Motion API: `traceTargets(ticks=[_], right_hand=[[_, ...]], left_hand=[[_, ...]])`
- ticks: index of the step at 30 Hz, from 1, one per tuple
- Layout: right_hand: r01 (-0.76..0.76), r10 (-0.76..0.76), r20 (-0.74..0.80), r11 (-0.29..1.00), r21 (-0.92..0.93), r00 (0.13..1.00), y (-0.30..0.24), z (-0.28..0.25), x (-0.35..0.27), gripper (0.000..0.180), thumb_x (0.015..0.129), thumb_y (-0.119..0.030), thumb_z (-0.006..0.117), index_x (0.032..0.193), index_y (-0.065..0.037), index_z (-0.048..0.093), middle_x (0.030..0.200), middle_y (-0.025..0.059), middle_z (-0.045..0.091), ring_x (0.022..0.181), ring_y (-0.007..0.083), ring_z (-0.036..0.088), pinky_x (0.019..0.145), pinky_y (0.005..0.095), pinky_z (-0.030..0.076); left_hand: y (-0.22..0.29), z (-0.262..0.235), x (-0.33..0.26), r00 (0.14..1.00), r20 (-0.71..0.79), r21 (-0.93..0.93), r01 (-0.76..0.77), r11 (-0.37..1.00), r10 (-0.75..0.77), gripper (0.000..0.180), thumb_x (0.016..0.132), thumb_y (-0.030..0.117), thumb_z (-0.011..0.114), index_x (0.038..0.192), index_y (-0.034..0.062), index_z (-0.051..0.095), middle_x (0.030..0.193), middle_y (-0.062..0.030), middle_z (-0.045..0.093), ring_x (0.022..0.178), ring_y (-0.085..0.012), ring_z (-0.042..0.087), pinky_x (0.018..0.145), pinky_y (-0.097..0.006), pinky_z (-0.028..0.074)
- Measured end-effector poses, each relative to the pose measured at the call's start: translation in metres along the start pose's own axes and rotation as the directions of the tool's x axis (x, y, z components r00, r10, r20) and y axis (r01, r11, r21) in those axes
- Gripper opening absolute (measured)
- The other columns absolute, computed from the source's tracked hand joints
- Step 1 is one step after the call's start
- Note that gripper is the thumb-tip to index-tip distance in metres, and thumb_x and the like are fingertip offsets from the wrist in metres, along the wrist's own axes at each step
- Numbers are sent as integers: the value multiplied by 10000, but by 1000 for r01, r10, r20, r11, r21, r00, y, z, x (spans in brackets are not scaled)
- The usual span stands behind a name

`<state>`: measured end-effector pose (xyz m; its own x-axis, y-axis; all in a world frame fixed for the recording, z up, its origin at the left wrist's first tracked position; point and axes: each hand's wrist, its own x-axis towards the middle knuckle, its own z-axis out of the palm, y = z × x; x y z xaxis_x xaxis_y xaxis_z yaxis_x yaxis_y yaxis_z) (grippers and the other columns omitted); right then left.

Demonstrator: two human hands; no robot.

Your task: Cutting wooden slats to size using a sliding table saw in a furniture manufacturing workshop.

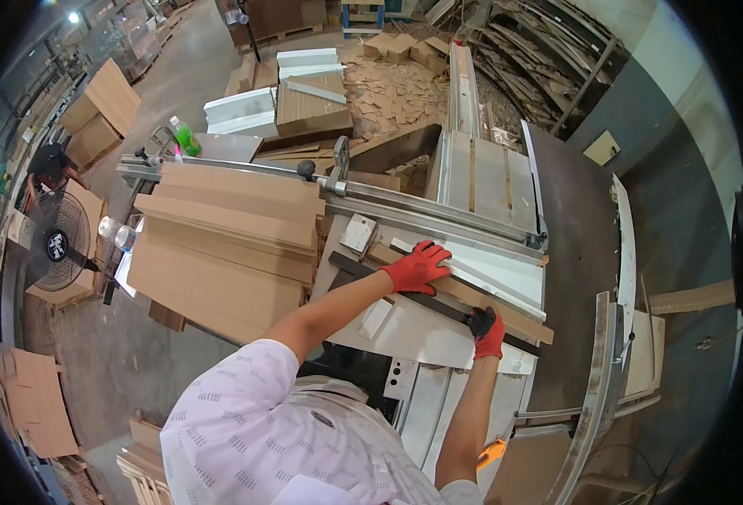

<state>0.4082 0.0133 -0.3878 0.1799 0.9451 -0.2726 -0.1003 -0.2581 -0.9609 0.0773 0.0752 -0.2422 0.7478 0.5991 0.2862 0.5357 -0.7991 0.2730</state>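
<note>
My left hand (418,268), in a red work glove, reaches across a tan wooden strip (506,311) from above, its fingers bent over it. Closer to me, my right hand (487,331), in a red glove with a black palm, is closed at the strip's near edge, its fingertips partly hidden. A dark bar (355,267) runs alongside the strip and passes under both hands. Beyond the strip lie narrow white pieces (498,284). A small white block (376,320) rests on the pale machine table (418,332) on the near side.
A metal fence rail (439,214) crosses beyond my hands. At left are stacked tan boards (220,252); farther left stand a fan (56,244) and another person (49,168). An orange cutter (491,454) lies by my right forearm. Wood scraps (397,97) cover the floor behind.
</note>
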Motion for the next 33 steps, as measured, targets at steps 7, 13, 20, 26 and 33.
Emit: traceTargets(ticks=[7, 13, 20, 26, 33], right_hand=[[-418, 413, 67, 887, 194, 908, -48, 3, -35, 489, 918, -489, 586, 1155, -62, 559, 924, 206, 728, 710, 301, 711, 612, 392, 586], [-283, 278, 93, 789, 545, 956, -84, 33, -56, 420, 970, -397, 574, 1207, -50, 555, 1052, 217, 696, 877, 326, 715, 783, 429, 597], [-148, -37, -315, 827, -542, 948, -101, -23, -35, 368, 885, -383, 623, 756, -47, 698, 839, 119, 730, 673, 204, 699, 646, 378, 530], [-313, -386, -363, 188, -931, 848, -90, -146, 3, 471, 795, -520, 684, 1024, -108, 696, 1034, 189, 696, 920, 410, 662, 758, 535, 539], [142, -380, 45, 233, -962, 924, -51, -197, 43, 311, 954, -214, 479, 819, -34, 693, 813, 213, 688, 773, 400, 672, 680, 493, 512]], left_hand=[[-18, 9, 5, 997, -5, -118, -82, 990, 82, 624, 740, 330, 806, 1306, 191, 581, 1323, -203, 523, 1232, -396, 498, 1072, -501, 361], [-24, 0, 21, 984, 175, -112, -19, 994, 38, 646, 719, 257, 782, 1335, 234, 590, 1351, -212, 539, 1212, -404, 533, 1033, -484, 423], [-21, -6, 22, 971, 237, -57, 1, 998, 12, 564, 779, 252, 748, 1322, 247, 596, 1318, -186, 557, 1188, -380, 551, 1016, -462, 435], [-19, 13, 5, 998, 57, -88, -8, 996, 13, 560, 764, 168, 750, 1303, 216, 605, 1329, -212, 550, 1215, -419, 514, 1052, -494, 399], [-7, 20, 8, 986, 87, 48, 139, 989, -142, 537, 780, 231, 732, 1296, 247, 581, 1285, -165, 533, 1206, -334, 507, 1016, -481, 371]])
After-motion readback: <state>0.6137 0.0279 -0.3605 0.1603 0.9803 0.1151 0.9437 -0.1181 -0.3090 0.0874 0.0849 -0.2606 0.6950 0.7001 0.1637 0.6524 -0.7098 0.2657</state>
